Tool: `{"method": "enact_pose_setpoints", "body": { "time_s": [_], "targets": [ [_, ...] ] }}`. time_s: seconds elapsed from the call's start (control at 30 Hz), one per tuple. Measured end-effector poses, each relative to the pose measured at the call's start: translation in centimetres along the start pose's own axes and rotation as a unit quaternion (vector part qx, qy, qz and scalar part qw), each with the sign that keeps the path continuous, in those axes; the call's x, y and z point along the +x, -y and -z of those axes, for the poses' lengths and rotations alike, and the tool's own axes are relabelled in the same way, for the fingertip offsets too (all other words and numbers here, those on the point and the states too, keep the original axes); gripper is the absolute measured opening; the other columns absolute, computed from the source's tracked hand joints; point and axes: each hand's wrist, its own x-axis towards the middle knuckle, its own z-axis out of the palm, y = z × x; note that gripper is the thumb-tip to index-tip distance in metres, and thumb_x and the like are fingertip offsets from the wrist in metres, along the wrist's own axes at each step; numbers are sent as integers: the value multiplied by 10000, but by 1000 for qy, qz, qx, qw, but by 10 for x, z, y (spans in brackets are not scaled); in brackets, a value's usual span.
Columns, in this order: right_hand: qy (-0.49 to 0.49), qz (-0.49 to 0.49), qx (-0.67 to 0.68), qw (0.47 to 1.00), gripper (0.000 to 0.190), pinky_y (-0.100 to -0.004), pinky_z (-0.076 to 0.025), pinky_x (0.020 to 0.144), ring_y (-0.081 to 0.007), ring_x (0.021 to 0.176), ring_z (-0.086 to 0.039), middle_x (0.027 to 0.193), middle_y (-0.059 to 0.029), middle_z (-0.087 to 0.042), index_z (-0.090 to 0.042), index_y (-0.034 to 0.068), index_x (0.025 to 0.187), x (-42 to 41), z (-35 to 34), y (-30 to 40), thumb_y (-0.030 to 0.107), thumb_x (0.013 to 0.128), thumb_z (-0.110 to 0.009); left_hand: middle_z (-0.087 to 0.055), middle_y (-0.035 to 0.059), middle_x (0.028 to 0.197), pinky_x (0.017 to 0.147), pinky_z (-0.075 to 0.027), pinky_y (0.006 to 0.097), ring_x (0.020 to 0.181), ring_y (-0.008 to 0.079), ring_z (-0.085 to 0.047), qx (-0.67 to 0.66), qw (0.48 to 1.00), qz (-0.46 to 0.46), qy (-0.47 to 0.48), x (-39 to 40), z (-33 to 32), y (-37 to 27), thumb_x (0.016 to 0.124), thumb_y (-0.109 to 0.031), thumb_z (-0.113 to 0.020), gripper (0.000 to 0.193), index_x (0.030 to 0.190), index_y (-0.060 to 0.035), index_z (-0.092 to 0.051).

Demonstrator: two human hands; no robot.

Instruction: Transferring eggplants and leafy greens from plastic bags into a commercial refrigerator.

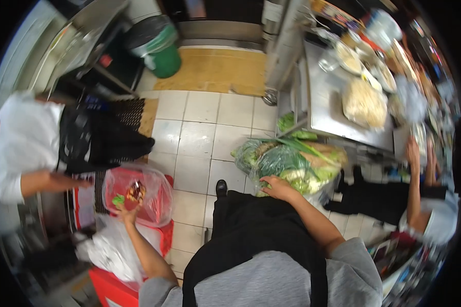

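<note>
My left hand (129, 212) reaches over the near rim of a clear plastic tub or liner (163, 192) set on something red. A small green leafy piece (118, 200) is right at its fingertips; whether they grip it I cannot tell. Beside it in the tub is a small dark red and yellow heap (136, 191), too blurred to name. My right hand (278, 188) is at the near edge of a large clear bag of vegetables (280, 159), with thumb and forefinger apart; a grip on the plastic is not clear. Leafy greens, a pale cauliflower-like head (311, 182) and long green stalks (315, 151) show in the bag.
Left, a person in white (30, 142) extends a hand near the tub. Right, another person (418, 203) works at a steel table (322, 99) bearing a bag of pale food (365, 103). White bundled plastic (113, 247) lies close left. A green bin (163, 57) stands ahead on tiles.
</note>
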Motion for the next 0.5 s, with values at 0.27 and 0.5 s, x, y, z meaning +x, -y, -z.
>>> {"method": "enact_pose_setpoints", "body": {
  "time_s": [0.27,0.5],
  "targets": [
    [-103,-236,123,959,361,-357,-440,813,-321,916,-564,1028,-209,-572,-548,59,1086,-56,-35,-42,216,764,-591,98,296,1386,1014,-29,559,1270,468,118,121,944,-51,302,60,-88,-216,451,-645,-722,1242,1393,-163,-71],
    [-172,-416,185,873,343,-360,-461,768,-305,856,-589,932,-206,-604,-567,51,1055,-167,-70,-64,218,759,-605,58,236,1417,928,-43,686,1281,450,110,203,908,-184,318,46,-118,-327,437,-636,-733,1242,1394,-165,-96]
  ]
}}
